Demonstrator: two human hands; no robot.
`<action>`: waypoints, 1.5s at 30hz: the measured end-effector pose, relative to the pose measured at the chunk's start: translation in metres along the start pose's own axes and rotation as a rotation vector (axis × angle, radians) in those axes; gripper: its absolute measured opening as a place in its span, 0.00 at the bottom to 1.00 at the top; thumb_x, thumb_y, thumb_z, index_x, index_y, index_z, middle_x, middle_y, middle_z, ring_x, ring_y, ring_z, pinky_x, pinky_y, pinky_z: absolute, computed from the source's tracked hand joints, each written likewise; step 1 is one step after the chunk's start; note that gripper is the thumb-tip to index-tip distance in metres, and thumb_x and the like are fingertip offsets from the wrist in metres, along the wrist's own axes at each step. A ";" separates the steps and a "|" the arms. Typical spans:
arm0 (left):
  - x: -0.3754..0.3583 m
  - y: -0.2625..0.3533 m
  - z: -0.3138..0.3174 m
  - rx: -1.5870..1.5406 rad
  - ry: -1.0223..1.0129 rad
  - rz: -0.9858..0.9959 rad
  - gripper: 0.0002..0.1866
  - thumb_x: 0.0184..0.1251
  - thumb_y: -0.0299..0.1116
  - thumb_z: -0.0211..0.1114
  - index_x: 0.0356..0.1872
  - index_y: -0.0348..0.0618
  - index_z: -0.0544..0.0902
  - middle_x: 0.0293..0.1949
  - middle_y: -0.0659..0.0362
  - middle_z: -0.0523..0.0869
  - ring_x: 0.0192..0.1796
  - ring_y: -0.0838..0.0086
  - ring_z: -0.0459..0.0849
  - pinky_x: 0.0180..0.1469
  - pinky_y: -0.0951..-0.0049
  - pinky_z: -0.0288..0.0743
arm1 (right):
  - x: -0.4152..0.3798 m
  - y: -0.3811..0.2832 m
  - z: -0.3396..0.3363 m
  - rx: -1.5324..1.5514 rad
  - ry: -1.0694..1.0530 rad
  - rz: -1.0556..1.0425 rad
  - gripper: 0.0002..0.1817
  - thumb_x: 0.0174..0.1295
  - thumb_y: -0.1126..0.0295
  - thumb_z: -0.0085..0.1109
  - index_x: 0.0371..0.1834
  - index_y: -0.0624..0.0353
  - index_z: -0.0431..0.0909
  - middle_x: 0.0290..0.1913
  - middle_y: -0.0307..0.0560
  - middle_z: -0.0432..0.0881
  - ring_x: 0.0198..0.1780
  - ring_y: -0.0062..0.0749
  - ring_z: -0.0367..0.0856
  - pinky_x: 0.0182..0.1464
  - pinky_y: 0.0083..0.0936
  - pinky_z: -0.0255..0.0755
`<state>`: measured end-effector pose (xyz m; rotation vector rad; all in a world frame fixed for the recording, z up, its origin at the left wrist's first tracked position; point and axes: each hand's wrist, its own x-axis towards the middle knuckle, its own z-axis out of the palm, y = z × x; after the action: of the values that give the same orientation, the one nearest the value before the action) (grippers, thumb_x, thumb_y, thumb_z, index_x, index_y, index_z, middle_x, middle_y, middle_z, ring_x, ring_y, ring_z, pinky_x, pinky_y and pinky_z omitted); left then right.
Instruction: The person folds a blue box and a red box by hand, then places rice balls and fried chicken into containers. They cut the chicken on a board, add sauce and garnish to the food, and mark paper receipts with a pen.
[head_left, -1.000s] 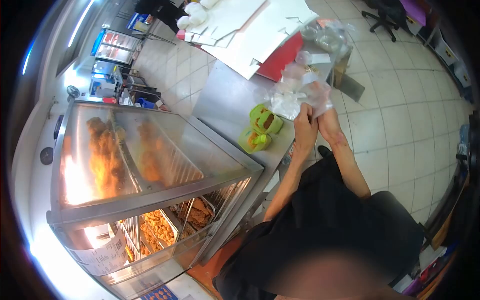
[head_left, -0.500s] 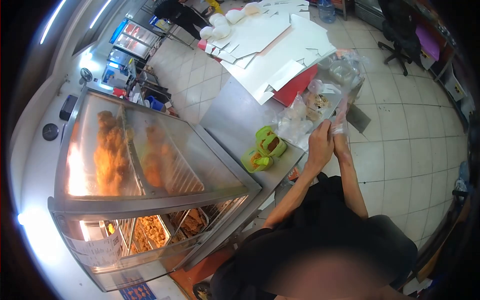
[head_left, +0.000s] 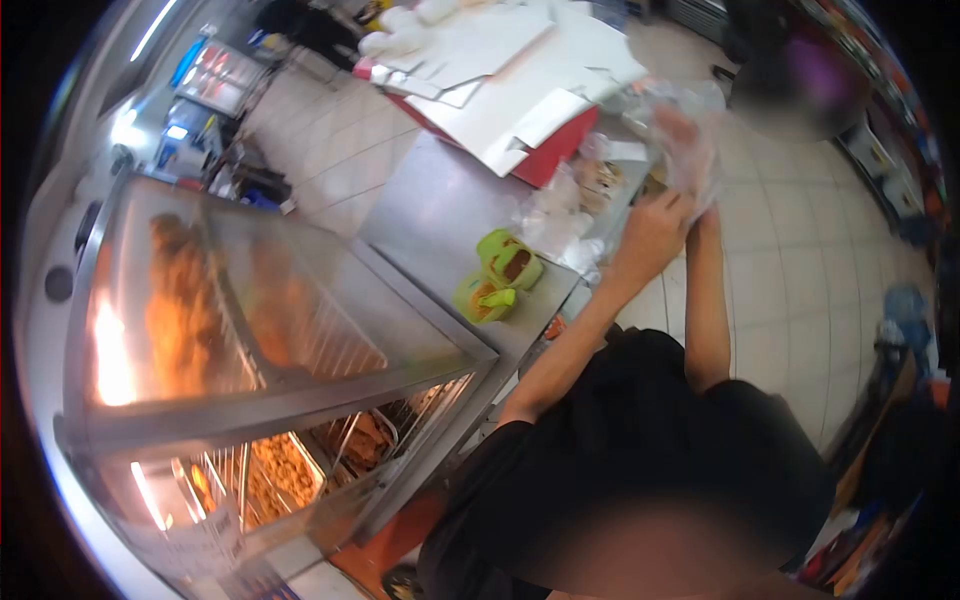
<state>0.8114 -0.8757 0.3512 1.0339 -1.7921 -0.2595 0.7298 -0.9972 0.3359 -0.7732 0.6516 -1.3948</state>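
Observation:
My right hand (head_left: 685, 145) is inside thin, baggy clear plastic (head_left: 712, 150) that looks like a disposable glove. Its fingers seem stretched out, though plastic and motion blur soften them. My left hand (head_left: 655, 238) is closed at the right wrist, pinching the lower edge of the plastic. Just left of the hands, white plastic bags (head_left: 560, 215) and a clear bag with brownish contents (head_left: 600, 180) lie on the metal counter (head_left: 425, 195). Two green containers (head_left: 510, 258) with reddish-brown and orange contents stand nearer the counter's front edge.
A heated glass display case (head_left: 330, 290) with fried food fills the left side. White cardboard sheets (head_left: 540, 80) lie on a red box (head_left: 560, 150) at the counter's far end. Tiled floor (head_left: 790, 240) and an office chair are at right; another person (head_left: 310, 35) stands far back.
Both hands have risen slightly. The plastic on my right hand looks fuller and reaches further up and right. The whole view has shifted, so the counter and case appear further left.

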 end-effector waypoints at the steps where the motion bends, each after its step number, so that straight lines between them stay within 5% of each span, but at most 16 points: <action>1: 0.004 0.005 -0.002 -0.036 -0.022 0.005 0.04 0.53 0.22 0.62 0.29 0.37 0.75 0.30 0.47 0.77 0.32 0.48 0.78 0.33 0.55 0.71 | -0.009 -0.014 0.019 -0.065 -0.023 -0.060 0.45 0.67 0.34 0.40 0.73 0.63 0.53 0.72 0.58 0.59 0.70 0.50 0.62 0.67 0.45 0.61; 4: 0.017 0.021 -0.011 0.014 -0.040 0.094 0.05 0.57 0.26 0.63 0.28 0.39 0.76 0.27 0.49 0.78 0.29 0.51 0.80 0.31 0.57 0.72 | -0.008 -0.031 0.030 0.104 -0.056 0.068 0.46 0.65 0.29 0.33 0.69 0.61 0.60 0.70 0.48 0.65 0.57 0.42 0.76 0.61 0.38 0.66; 7: 0.025 0.025 -0.017 0.076 -0.041 0.181 0.06 0.59 0.28 0.64 0.27 0.40 0.76 0.25 0.51 0.78 0.28 0.54 0.80 0.31 0.58 0.73 | -0.010 -0.052 0.047 -0.102 -0.014 0.095 0.47 0.64 0.29 0.35 0.67 0.64 0.62 0.68 0.52 0.67 0.55 0.42 0.77 0.58 0.37 0.69; 9: 0.031 0.029 -0.023 0.113 -0.015 0.198 0.06 0.58 0.28 0.65 0.26 0.40 0.76 0.25 0.52 0.78 0.27 0.55 0.81 0.31 0.59 0.74 | 0.013 -0.044 0.023 0.082 -0.278 0.145 0.45 0.65 0.31 0.36 0.67 0.62 0.61 0.66 0.53 0.69 0.56 0.44 0.77 0.59 0.39 0.71; 10: 0.038 0.031 -0.028 0.156 0.018 0.213 0.07 0.58 0.29 0.65 0.26 0.40 0.76 0.24 0.52 0.78 0.27 0.55 0.81 0.30 0.59 0.74 | 0.027 -0.045 0.027 0.112 -0.646 0.085 0.42 0.67 0.34 0.38 0.68 0.62 0.62 0.64 0.57 0.70 0.57 0.44 0.77 0.59 0.41 0.72; 14: 0.068 0.025 -0.077 0.171 0.031 0.177 0.08 0.58 0.31 0.66 0.25 0.39 0.78 0.23 0.51 0.78 0.24 0.56 0.79 0.28 0.62 0.74 | 0.060 -0.046 0.065 -0.261 -0.757 -0.040 0.40 0.66 0.37 0.39 0.67 0.62 0.63 0.63 0.56 0.71 0.56 0.43 0.77 0.59 0.40 0.72; 17: 0.105 0.006 -0.140 -0.026 -0.018 -0.008 0.10 0.63 0.31 0.65 0.26 0.36 0.80 0.20 0.58 0.80 0.21 0.73 0.77 0.26 0.73 0.70 | 0.104 -0.047 0.112 -0.562 -0.887 -0.242 0.39 0.66 0.39 0.40 0.66 0.62 0.64 0.63 0.56 0.71 0.56 0.43 0.77 0.59 0.39 0.72; 19: 0.138 -0.032 -0.178 -0.095 0.193 -0.068 0.11 0.68 0.30 0.61 0.26 0.35 0.79 0.19 0.65 0.79 0.23 0.86 0.74 0.25 0.81 0.65 | 0.150 -0.035 0.152 -0.743 -0.993 -0.393 0.38 0.65 0.40 0.41 0.66 0.62 0.64 0.62 0.55 0.71 0.56 0.42 0.77 0.59 0.39 0.72; 21: 0.171 -0.092 -0.225 0.083 0.304 -0.249 0.13 0.67 0.31 0.56 0.27 0.31 0.80 0.20 0.54 0.82 0.21 0.75 0.76 0.28 0.72 0.69 | 0.209 -0.015 0.187 -0.848 -1.099 -0.494 0.37 0.65 0.41 0.42 0.66 0.62 0.65 0.62 0.55 0.72 0.56 0.42 0.77 0.59 0.39 0.72; 24: 0.208 -0.211 -0.281 0.228 0.482 -0.552 0.23 0.71 0.46 0.54 0.32 0.30 0.81 0.24 0.57 0.82 0.23 0.78 0.76 0.27 0.78 0.73 | 0.297 0.030 0.239 -0.960 -1.265 -0.606 0.36 0.65 0.43 0.43 0.65 0.62 0.65 0.61 0.55 0.72 0.56 0.42 0.77 0.58 0.38 0.72; 26: 0.215 -0.314 -0.326 0.596 0.357 -0.841 0.26 0.69 0.51 0.57 0.39 0.29 0.82 0.29 0.56 0.83 0.28 0.75 0.79 0.30 0.73 0.74 | 0.343 0.060 0.272 -0.995 -1.368 -0.645 0.35 0.64 0.45 0.44 0.65 0.62 0.66 0.61 0.54 0.73 0.56 0.41 0.77 0.58 0.38 0.72; 29: 0.228 -0.342 -0.329 0.550 0.276 -1.152 0.35 0.62 0.60 0.62 0.48 0.30 0.80 0.38 0.54 0.83 0.35 0.70 0.80 0.34 0.66 0.75 | 0.390 0.100 0.308 -0.996 -1.492 -0.664 0.33 0.64 0.46 0.45 0.64 0.62 0.67 0.60 0.54 0.73 0.55 0.41 0.77 0.58 0.37 0.72; 32: 0.207 -0.400 -0.332 0.510 0.210 -1.074 0.46 0.50 0.70 0.64 0.54 0.33 0.79 0.46 0.46 0.82 0.52 0.57 0.75 0.49 0.63 0.72 | 0.415 0.127 0.325 -0.968 -1.572 -0.658 0.32 0.64 0.48 0.46 0.63 0.62 0.67 0.60 0.53 0.74 0.55 0.40 0.78 0.58 0.36 0.72; 37: 0.216 -0.369 -0.294 0.840 0.359 -1.123 0.47 0.40 0.68 0.72 0.52 0.33 0.79 0.46 0.39 0.79 0.66 0.48 0.62 0.61 0.62 0.67 | 0.435 0.145 0.331 -0.912 -1.649 -0.642 0.30 0.63 0.52 0.48 0.62 0.62 0.68 0.59 0.53 0.75 0.55 0.40 0.78 0.58 0.35 0.72; 42: 0.223 -0.342 -0.285 0.590 0.309 -0.745 0.41 0.30 0.42 0.84 0.46 0.29 0.72 0.42 0.45 0.80 0.50 0.59 0.79 0.50 0.62 0.76 | 0.444 0.150 0.334 -0.876 -1.677 -0.659 0.28 0.62 0.55 0.50 0.61 0.62 0.70 0.58 0.52 0.75 0.55 0.39 0.78 0.58 0.34 0.72; 45: 0.224 -0.347 -0.302 0.234 0.386 -0.909 0.42 0.31 0.35 0.83 0.51 0.30 0.71 0.43 0.49 0.81 0.44 0.65 0.82 0.47 0.65 0.79 | 0.447 0.153 0.332 -0.862 -1.680 -0.660 0.27 0.62 0.57 0.51 0.61 0.62 0.70 0.57 0.52 0.76 0.54 0.38 0.78 0.57 0.34 0.72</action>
<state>1.2200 -1.1719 0.4347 1.8853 -0.9288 -0.3680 1.1215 -1.4102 0.4343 -2.5298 -0.4796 -0.4550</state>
